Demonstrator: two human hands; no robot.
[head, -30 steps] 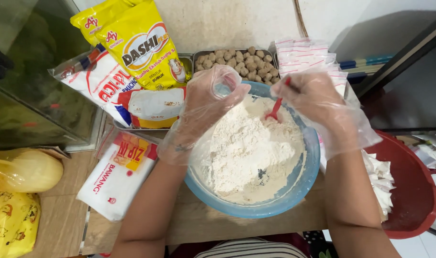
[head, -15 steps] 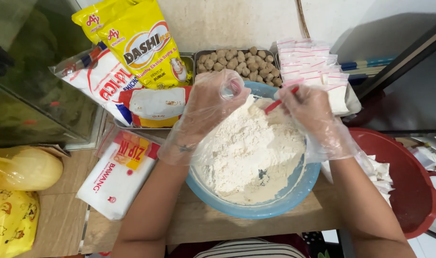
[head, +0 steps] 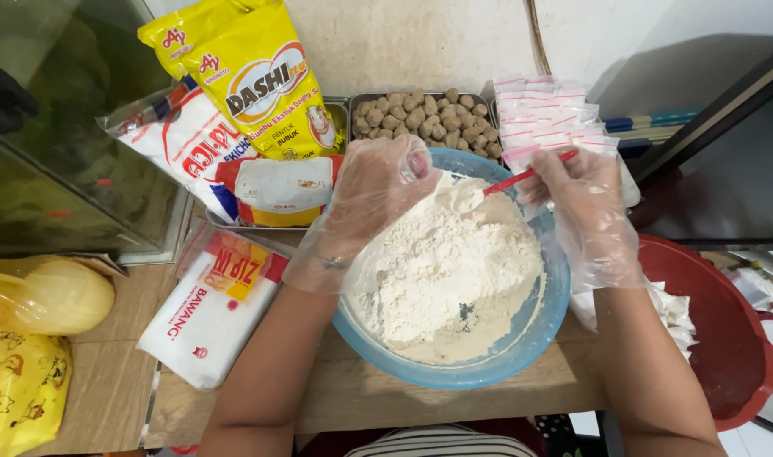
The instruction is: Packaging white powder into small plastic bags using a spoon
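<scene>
Right hand (head: 577, 199) drawn back from flour (head: 446, 267), pinching red spoon (head: 522, 177), left hand (head: 378, 199) gripping half-hidden clear cup (head: 416, 165), bowl (head: 522, 347) rim partly covered.

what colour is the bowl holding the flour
Light blue bowl, holding white flour; it shows in the head view, the only one.

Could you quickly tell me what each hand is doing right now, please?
Left hand: gloved, closed around a small clear bag.
Right hand: gloved, closed on a red spoon.
</scene>
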